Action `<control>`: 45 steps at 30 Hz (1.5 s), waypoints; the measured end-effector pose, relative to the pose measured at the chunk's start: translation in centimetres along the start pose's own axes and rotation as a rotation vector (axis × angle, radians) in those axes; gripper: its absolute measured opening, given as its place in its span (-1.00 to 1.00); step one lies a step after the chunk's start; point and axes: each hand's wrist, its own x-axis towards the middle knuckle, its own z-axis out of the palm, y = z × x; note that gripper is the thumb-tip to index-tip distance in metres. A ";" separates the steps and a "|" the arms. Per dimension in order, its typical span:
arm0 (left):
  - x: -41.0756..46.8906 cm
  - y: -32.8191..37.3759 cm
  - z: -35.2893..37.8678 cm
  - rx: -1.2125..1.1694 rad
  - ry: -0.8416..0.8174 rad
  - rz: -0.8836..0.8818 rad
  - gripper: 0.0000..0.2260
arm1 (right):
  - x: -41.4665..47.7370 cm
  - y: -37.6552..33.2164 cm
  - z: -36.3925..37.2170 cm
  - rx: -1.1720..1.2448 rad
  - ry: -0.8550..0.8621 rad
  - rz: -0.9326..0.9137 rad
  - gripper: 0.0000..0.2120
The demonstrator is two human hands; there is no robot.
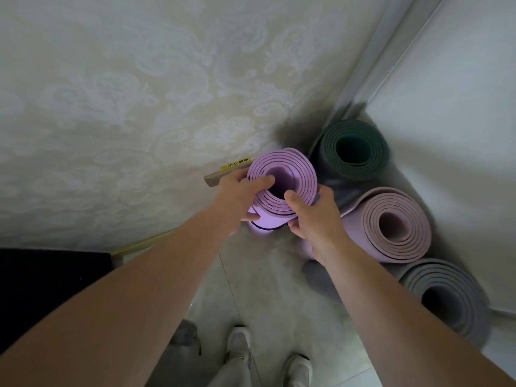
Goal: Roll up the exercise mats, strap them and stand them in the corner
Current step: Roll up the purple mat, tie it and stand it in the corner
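**Fourth mat going into the corner**

Both hands grasp the top end of the purple mat (pixel 284 169), which is rolled and held upright, seen end-on from above. The left hand (pixel 237 199) has its thumb laid over the rim of the coil and its fingers wrapped round the outside. The right hand (pixel 312 216) does the same from the other side, thumb hooked on the inner layers. Neither hand is released.

The purple mat is just beside the patterned wall (pixel 111 107), close to the green mat (pixel 354 148) that stands deepest in the corner. The pink mat (pixel 391 224) and the grey mat (pixel 444 294) stand in a row along the right-hand wall. A dark band shows round the purple roll below the hands, possibly its strap, though I cannot be sure. Whether its lower end is already on the floor (pixel 265 275) is hidden.

By my reading, rolling is over and the step in hand is the last one, standing this mat with the others. The next move calls for settling the base flat on the floor, then leaning the roll against the wall or the green mat before letting go. The coil looks a little loose and uneven at the top, so a hasty release could let it tip or spring open. A small wall fitting with a yellow label (pixel 236 164) sits right behind the left hand and is best not knocked.
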 end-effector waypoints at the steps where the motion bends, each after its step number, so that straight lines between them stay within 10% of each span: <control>1: -0.1 -0.1 -0.1 -0.014 0.006 -0.016 -0.58 | -0.1 -0.1 0.1 -0.020 -0.009 -0.002 -0.57; 22: -1.1 -0.2 0.5 0.049 0.018 0.004 -0.66 | -0.4 -0.3 -0.8 -0.051 0.046 -0.036 -0.88; 32: -3.5 1.6 -0.3 -0.028 0.055 -0.081 -0.78 | -2.3 -2.2 -1.1 -0.179 0.115 -0.086 -0.57; 45: -30.1 4.1 -6.2 -0.050 0.194 0.037 -0.88 | -23.1 -10.2 -7.5 -0.045 -0.031 0.007 -0.82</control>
